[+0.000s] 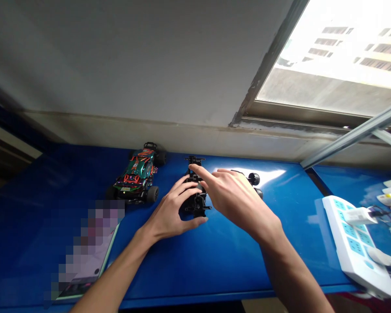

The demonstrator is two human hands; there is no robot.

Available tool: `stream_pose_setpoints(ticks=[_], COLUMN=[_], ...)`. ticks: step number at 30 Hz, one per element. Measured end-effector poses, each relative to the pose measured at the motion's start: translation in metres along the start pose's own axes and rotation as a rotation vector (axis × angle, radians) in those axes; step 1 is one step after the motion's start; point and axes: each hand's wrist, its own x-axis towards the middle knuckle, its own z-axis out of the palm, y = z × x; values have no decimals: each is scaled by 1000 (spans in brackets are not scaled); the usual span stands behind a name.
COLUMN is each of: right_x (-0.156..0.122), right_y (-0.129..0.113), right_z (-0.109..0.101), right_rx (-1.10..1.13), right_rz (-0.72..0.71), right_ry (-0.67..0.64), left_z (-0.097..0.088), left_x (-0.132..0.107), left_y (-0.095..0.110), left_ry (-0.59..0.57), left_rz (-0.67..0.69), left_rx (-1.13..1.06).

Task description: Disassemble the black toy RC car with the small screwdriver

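Observation:
A black toy car chassis (200, 202) lies lengthwise on the blue tabletop, without wheels that I can see. My left hand (172, 211) grips it from the left, fingers laid over its middle and thumb at its near end. From the right, my right hand (230, 191) reaches over the chassis. Its index finger rests near the far end and its thumb touches the middle, while the other fingers are curled. Any small part between them is hidden. Partly behind my right hand are small black wheels (254, 178).
A green and orange toy car (138, 171) stands at the back left. In front of it lies a tablet-like screen (97, 248), partly blurred out. A white power strip (355, 243) with plugs is on the right. A wall and window (329, 82) border the blue table (228, 265).

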Motion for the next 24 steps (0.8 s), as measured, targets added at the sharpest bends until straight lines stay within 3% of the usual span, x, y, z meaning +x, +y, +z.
stream_pose_setpoints(ticks=[7,13,19,24], right_x=[4,1,6,3], right_y=[0,4,2,7], right_z=[2,-3,3,3], right_rx=[-41,70,-9,71], right_rz=[143,-17,125,-41], right_ry=[-56,7,-48,9], left_z=[3,2,2,3], left_x=[0,1,1,0], left_y=[-2,-1,-2,-3], left_ry=[32,35,40,37], left_rz=[12,-8,0,-2], left_rx=[15,24,18,32])
